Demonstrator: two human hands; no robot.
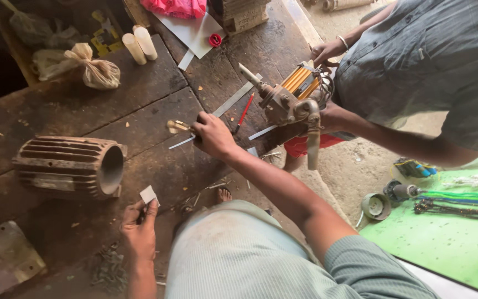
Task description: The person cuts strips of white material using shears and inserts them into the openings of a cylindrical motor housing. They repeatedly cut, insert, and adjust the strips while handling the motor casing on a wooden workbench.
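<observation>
On workbench, right hand (212,134) grips scissors (177,127); left hand (138,226) pinches white paper square (148,194).

Daylight from the right brightens the scene; the upper left is dim, edges slightly warped.

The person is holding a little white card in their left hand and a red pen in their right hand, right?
Not quite. The head view shows the right hand gripping scissors; the red pen lies on the workbench, untouched. The left hand does hold the little white card.
</observation>
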